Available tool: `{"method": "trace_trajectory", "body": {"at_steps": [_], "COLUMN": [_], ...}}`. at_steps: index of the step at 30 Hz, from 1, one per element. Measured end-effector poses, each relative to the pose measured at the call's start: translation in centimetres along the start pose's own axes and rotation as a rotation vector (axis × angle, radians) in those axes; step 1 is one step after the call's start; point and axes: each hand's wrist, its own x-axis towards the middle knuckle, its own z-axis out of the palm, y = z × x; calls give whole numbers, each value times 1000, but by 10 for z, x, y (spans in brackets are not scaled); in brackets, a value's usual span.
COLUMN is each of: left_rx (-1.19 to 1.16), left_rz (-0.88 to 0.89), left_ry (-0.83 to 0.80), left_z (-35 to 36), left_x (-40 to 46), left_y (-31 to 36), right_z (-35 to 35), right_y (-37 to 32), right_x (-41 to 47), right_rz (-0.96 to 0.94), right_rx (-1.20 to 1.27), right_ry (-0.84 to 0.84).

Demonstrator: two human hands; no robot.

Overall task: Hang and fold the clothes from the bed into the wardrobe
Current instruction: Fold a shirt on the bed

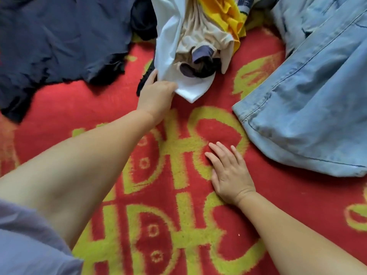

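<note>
left hand (156, 92): fingers curled, pinching the white cotton garment (168, 56) corner, cloth at its 1 o'clock
right hand (228, 171): fingers flat on the red-and-yellow blanket (178, 215)

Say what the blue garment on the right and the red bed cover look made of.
Blue garment: looks like faded denim, matte, with stitched seams and hem. Red bed cover: seemingly plush fleece or terry, with fuzzy nap and a yellow pattern.

Light was soft, even and bright; shadows were faint; detail looked smeared throughout; wide-angle bending showed toward three and nine o'clock.
</note>
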Motion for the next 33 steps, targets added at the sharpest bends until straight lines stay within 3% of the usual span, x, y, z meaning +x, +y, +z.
{"method": "trace_trajectory", "body": {"at_steps": [2,4,8,11,14,17,20,25,30,33], "left_rx": [-101,-160,-36,-61,-231,-553,-746,-888,-821,-1045], "left_rz": [-25,-23,54,45,-80,-251,-308,-303,-238,-277], "left_ry": [-39,-188,-451,-575,-619,-551,-330,-3,0,7], "left_z": [-9,-22,-66,-96,-122,-160,-213,-333,-428,-462], "left_x": [-12,-27,-53,-108,-182,-241,-268,-271,-267,-267], "left_y": [2,6,7,8,23,52,74,64,42,33], "right_z": [-1,-2,-9,-25,-61,-114,-172,-311,-436,-495], "right_y": [-1,-3,-8,-17,-45,-108,-166,-208,-241,-261], "right_x": [0,0,0,2,-2,-16,-27,-13,7,11], "right_rz": [-1,-8,23,119,172,-12,-111,-67,-172,-143], "right_rx": [2,7,14,23,147,275,375,449,558,707], "right_ry": [11,24,-6,-171,-373,-426,-461,-369,-214,-58]}}
